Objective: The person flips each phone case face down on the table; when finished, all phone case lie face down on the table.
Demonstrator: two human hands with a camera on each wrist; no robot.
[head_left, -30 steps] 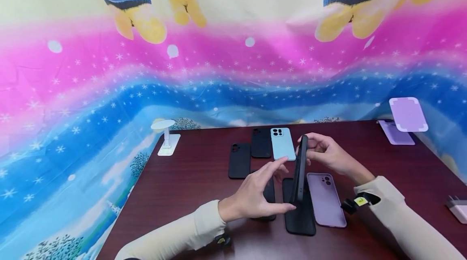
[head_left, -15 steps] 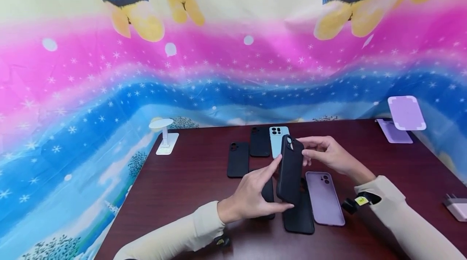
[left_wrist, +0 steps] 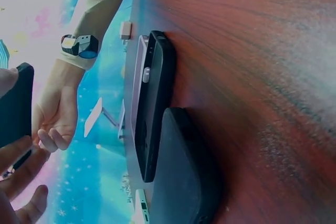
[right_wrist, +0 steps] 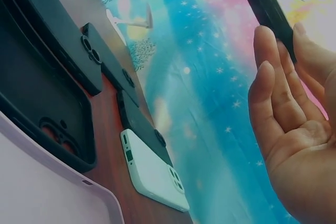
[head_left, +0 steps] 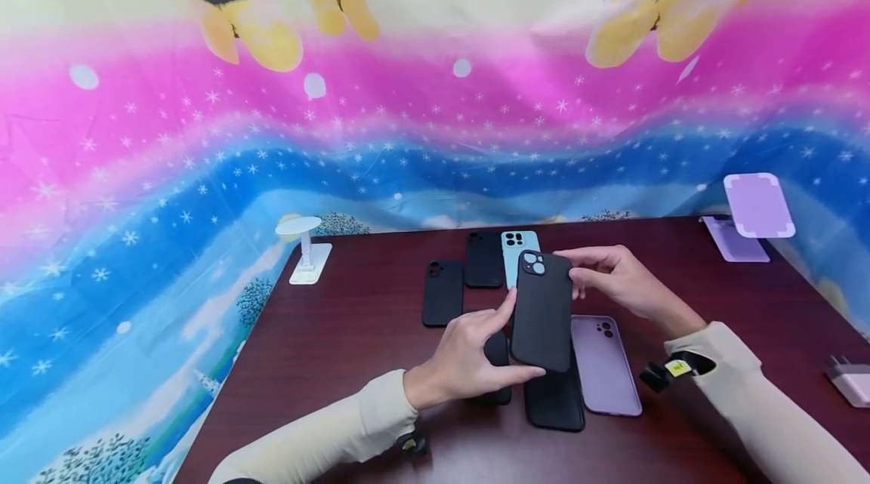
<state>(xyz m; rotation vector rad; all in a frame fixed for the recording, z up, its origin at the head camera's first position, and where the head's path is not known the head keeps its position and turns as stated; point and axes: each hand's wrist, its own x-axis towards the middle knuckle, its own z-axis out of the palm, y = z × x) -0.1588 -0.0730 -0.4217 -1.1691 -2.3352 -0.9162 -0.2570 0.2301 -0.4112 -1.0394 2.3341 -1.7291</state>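
Note:
Both hands hold a black phone case (head_left: 544,318) raised above the table, its back facing the head camera and light showing through its camera cutouts. My left hand (head_left: 465,359) grips it by the left side and lower edge, between forefinger and thumb. At its upper right edge, my right hand (head_left: 612,276) pinches it. Under the raised case lies a black phone case (head_left: 553,405), whose hollow inside shows in the right wrist view. Beside that is a lilac phone case (head_left: 605,367). Another black case (head_left: 499,359) is partly hidden by the left hand.
Farther back lie two black phone cases, one at the left (head_left: 442,295) and one behind it (head_left: 484,261), beside a light blue case (head_left: 519,241). A white stand (head_left: 306,261) and a lilac stand (head_left: 757,205) occupy the back corners. A charger (head_left: 849,382) sits at right.
The held black case has turned from edge-on to showing its back, swinging left. The right fingers stay at its upper edge, and the left fingers now meet its side and lower edge.

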